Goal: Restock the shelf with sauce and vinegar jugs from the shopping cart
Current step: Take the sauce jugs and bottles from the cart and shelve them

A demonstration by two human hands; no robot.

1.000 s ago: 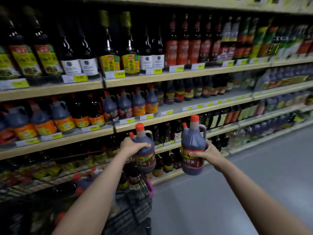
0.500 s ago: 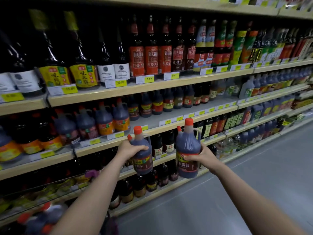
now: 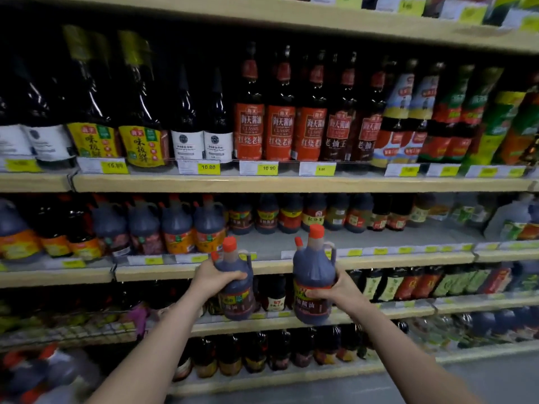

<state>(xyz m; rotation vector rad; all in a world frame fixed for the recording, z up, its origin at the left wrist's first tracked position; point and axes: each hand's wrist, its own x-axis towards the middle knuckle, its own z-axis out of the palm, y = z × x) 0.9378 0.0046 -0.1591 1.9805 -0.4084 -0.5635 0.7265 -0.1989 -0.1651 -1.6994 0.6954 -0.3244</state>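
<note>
My left hand grips a dark sauce jug with an orange-red cap and a side handle, holding it upright by its shoulder. My right hand holds a second, slightly larger dark sauce jug with a yellow-and-red label, also upright. Both jugs hang in front of the second shelf's front edge, just below a bare grey stretch of that shelf. To the left of that stretch stands a row of similar jugs. The shopping cart shows blurred at the bottom left with more jugs in it.
Tall soy sauce bottles fill the shelf above, with yellow price tags along its edge. Smaller dark jars stand at the back of the second shelf. Lower shelves hold more bottles. Grey floor lies at the bottom right.
I have turned to face the shelf and come closer. Both hands have carried their jugs up from beside the cart to the second shelf's front edge. The cart has slid out to the bottom left.
</note>
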